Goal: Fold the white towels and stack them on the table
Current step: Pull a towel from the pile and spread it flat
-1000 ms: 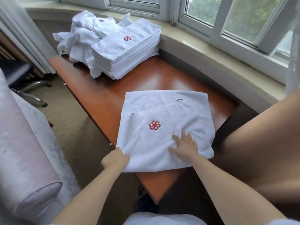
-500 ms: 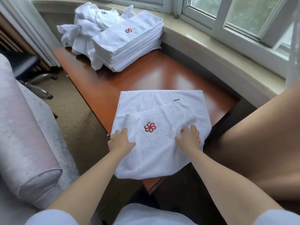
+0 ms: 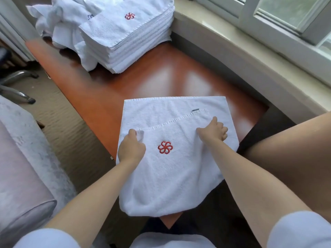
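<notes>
Now both bare forearms reach forward; the left hand (image 3: 131,149) and right hand (image 3: 214,130) each pinch the white embroidered terry towel's (image 3: 172,176) folded upper edge with curled fingers.

A pale window sill (image 3: 250,56) is curving beneath the window (image 3: 286,13); a chair's metal legs (image 3: 16,86) are standing on beige carpet (image 3: 59,126)
</notes>
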A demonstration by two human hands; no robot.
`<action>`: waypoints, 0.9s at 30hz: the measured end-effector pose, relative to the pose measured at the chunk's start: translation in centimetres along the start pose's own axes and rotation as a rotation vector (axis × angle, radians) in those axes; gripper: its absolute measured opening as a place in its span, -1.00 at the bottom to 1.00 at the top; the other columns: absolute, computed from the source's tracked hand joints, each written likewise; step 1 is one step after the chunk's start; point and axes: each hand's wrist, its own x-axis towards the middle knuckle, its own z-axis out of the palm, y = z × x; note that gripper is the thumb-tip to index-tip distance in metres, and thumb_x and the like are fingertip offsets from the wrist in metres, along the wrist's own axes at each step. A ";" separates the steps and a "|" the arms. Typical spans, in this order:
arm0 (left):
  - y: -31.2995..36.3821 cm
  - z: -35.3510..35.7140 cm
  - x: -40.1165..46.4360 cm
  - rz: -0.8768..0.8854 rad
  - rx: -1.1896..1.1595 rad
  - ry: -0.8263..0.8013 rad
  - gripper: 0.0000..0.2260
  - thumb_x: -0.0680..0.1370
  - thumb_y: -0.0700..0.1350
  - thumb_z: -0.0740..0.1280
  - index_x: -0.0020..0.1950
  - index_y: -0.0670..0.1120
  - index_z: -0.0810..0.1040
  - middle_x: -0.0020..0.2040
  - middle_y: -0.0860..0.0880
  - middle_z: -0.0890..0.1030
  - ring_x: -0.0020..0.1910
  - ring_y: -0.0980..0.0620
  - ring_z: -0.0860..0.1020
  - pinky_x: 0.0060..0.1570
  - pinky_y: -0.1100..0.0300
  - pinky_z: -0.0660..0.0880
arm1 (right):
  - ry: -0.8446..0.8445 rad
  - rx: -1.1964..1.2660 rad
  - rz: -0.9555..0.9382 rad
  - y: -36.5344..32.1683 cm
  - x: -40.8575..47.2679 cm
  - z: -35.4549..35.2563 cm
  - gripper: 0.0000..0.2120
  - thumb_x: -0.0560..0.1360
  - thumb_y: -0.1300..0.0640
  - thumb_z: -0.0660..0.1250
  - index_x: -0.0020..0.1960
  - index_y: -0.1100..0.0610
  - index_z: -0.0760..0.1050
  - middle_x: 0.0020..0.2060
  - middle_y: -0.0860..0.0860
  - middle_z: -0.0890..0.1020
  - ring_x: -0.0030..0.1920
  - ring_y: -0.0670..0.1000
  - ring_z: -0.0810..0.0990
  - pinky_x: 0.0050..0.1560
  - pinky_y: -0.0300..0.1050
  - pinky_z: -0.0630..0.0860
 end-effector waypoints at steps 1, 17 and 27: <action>-0.2 -0.1 0.3 -0.024 -0.010 0.015 -0.77 0.52 -0.14 0.24 0.16 -0.12 0.38 0.05 -0.12 0.54 -0.07 -0.14 0.50 -0.22 0.10 0.36 | 0.007 -0.009 0.035 -0.1 0.4 0.1 -0.37 0.41 0.06 0.32 0.43 0.06 0.20 0.30 0.09 0.36 0.28 0.15 0.27 0.22 -0.03 0.22; 4.5 -6.3 3.2 0.108 -0.602 0.110 -0.55 0.65 0.00 0.16 -0.42 -0.04 0.16 -0.49 0.07 0.19 -0.47 0.05 0.17 -0.46 0.14 0.07 | 0.528 0.857 -0.164 -3.0 -1.2 -5.2 -0.95 0.47 0.13 0.18 -0.08 0.01 0.32 -0.34 -0.17 0.42 -0.35 -0.19 0.42 -0.35 -0.31 0.29; 5.1 -5.1 11.4 0.035 -0.448 0.181 -0.56 0.69 0.03 0.01 -0.37 -0.08 0.21 -0.38 -0.16 0.37 -0.26 -0.31 0.35 -0.31 -0.04 0.24 | 0.224 0.675 0.095 -2.8 5.7 -4.5 -0.84 0.55 0.16 0.14 0.12 0.10 0.37 -0.14 -0.02 0.53 -0.10 0.11 0.49 -0.12 -0.13 0.31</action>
